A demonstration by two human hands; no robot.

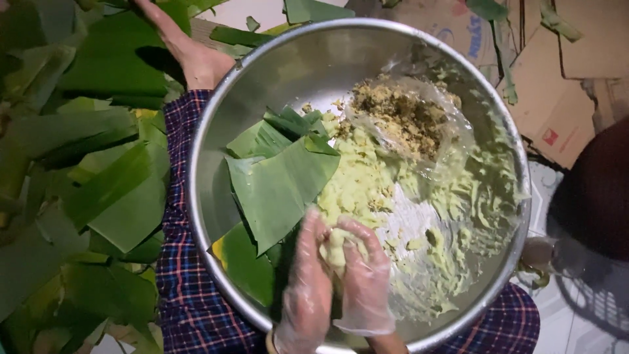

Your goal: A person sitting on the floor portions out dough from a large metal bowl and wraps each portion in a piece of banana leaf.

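My two gloved hands are closest, low in the middle of the view. My left hand and my right hand, each in a thin clear plastic glove, are cupped together around one pale yellow-green lump of dough, fingers curled over it from both sides, so both are grasping it. The lump sits just above the bottom of the big round steel basin that rests on my lap.

Around the lump, more of the same soft yellowish paste is spread and smeared over the basin's floor and up its right wall. Above that, near the basin's far side, lies one crumpled clear plastic bag with a heap of brownish crumbly filling on it. To the left of my hands, inside the basin, a small pile of cut green leaf pieces overlaps; I can count roughly five or six, though the lower ones are partly hidden.

Outside the basin, my checked trouser legs in dark blue and red show on both sides. One bare foot lies at the upper left. Many more green leaves cover the floor on the left, too many and too overlapped to count. Flattened cardboard lies at the upper right.
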